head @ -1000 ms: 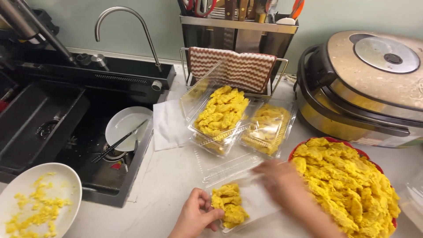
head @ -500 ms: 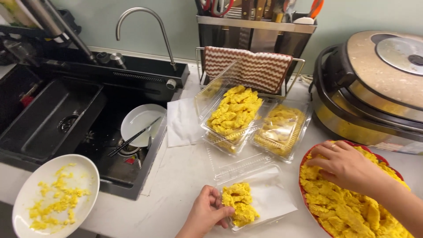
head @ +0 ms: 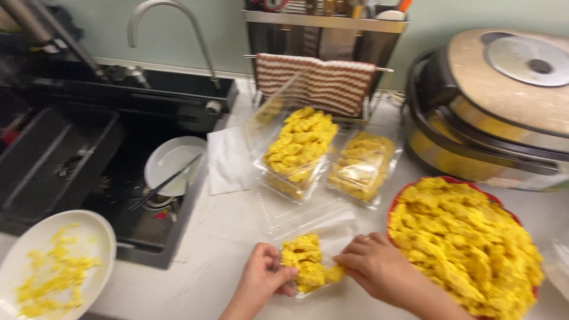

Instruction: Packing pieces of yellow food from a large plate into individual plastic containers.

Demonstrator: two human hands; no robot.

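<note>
Pale green wall [head: 89, 29], white stone counter [head: 231, 219], black sink [head: 71, 160], curved chrome tap [head: 178, 18].

You can't see the bottom of the red plate [head: 396, 204] or the white plate [head: 95, 228], both cut by the frame edge, the clear tray [head: 332, 234] under both hands is mostly hidden, and the rack utensils [head: 332, 7] are cropped and blurred.
</note>
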